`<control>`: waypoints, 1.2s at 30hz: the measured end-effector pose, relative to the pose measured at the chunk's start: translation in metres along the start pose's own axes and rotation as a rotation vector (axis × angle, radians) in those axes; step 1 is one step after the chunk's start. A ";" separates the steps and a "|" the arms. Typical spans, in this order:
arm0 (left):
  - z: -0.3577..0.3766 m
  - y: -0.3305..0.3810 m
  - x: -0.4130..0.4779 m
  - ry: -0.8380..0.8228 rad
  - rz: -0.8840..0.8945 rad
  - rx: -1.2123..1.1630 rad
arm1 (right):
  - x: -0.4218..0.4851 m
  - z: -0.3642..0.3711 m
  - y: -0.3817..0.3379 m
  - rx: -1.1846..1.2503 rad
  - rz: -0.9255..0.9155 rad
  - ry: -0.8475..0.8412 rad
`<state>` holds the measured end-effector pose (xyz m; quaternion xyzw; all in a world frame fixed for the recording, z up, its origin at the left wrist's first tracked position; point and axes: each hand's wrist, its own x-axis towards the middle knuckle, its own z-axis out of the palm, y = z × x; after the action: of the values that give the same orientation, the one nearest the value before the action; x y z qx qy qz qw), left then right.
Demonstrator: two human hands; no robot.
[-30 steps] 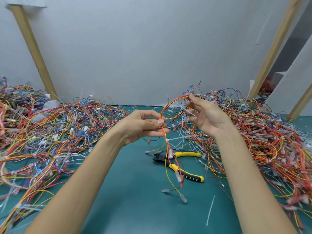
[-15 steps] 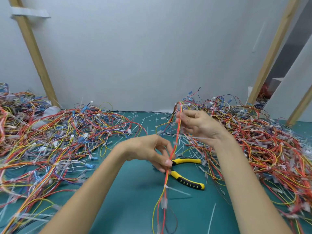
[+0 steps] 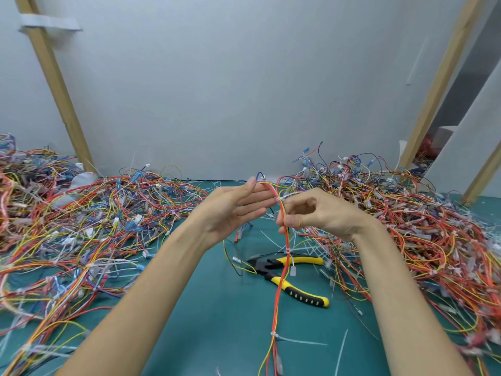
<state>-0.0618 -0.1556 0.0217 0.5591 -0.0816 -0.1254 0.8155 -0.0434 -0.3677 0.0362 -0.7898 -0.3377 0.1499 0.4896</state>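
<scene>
Head view: the right hand (image 3: 320, 215) pinches a zip-tied red-and-yellow wire harness (image 3: 276, 302) at centre, while the left hand (image 3: 235, 210) is flat and released, fingertips by the harness's top end; the harness hangs toward 6 o'clock across yellow-handled pliers (image 3: 298, 293). Likely 1 harness is being straightened for sorting, so next the left hand must close on it. The green desk (image 3: 211, 316) bears wire heaps at 9 o'clock (image 3: 81, 226) and 3 o'clock (image 3: 423, 226), below a grey wall (image 3: 244, 90).

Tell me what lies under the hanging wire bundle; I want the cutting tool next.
Yellow-handled pliers lie on the green mat beneath the wire bundle pinched by the right hand. The wires cover a thin strip near their hinge.
</scene>
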 end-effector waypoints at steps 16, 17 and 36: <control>0.006 -0.005 -0.003 0.259 0.371 0.476 | 0.006 0.007 0.006 -0.133 0.242 -0.017; 0.006 -0.007 -0.002 0.278 0.411 0.536 | 0.003 0.003 0.006 -0.144 0.258 0.005; 0.031 -0.052 -0.005 0.322 0.855 1.799 | 0.008 0.000 0.006 -0.044 0.489 0.601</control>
<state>-0.0812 -0.1998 -0.0154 0.9008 -0.2286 0.3627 0.0685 -0.0355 -0.3640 0.0312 -0.8661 0.0157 0.0169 0.4993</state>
